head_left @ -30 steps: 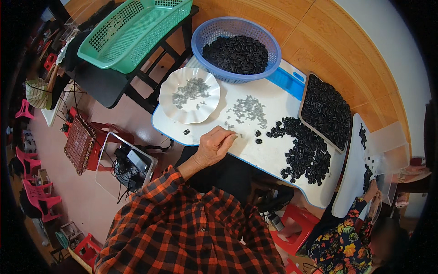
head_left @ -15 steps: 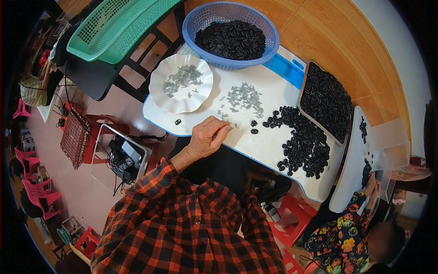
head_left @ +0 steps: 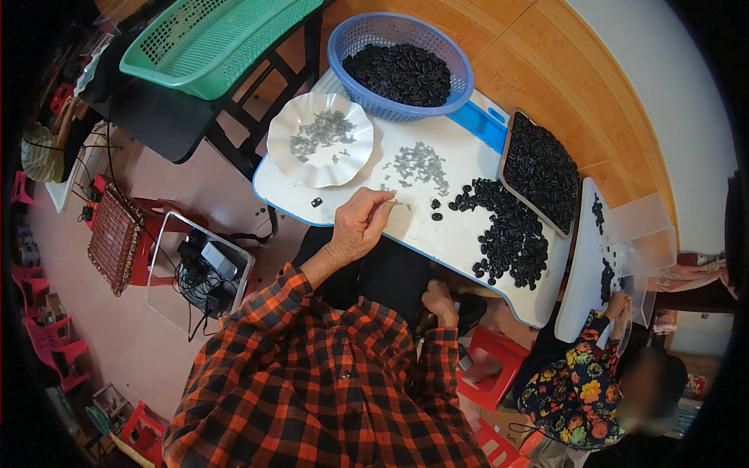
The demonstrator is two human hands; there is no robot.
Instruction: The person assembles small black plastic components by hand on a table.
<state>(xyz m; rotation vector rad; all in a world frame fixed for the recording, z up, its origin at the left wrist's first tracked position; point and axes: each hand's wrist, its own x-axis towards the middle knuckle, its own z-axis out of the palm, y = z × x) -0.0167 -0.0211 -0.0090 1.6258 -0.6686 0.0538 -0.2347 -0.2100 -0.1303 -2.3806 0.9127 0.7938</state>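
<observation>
One green basket (head_left: pixel 226 47) sits farthest left as I look from the person's side, well beyond the left hand (head_left: pixel 360 225) and off the table. Coming rightward, a lone black piece (head_left: pixel 317 202) lies on the white table (head_left: pixel 449 240), near that hand on its left side, and a wavy-rimmed white plate (head_left: pixel 312 174) with a heap of grey bits (head_left: pixel 321 131) stands ahead of it, to the left. The left hand itself is at the table's near edge, thumb and forefinger brought together and pointing right, the other fingers curled in; whether a tiny piece is caught between the tips I can't tell. A blue basket (head_left: pixel 402 110) of black parts stands farther ahead. Just beyond those fingertips, ahead and to the right, lie the loose grey pieces (head_left: pixel 420 165): slender, turned every which way, sharing no one long axis, though their scatter trails toward the near right. Two black pieces (head_left: pixel 436 210) rest right of the tips, a little apart from them. The left hand is clearly nearer to all of these; the right hand (head_left: pixel 440 302) is below the table edge by the lap, apparently half curled, its grip unclear. Ahead and to its right spread a black pile (head_left: pixel 511 242) and a full tray (head_left: pixel 535 209).
</observation>
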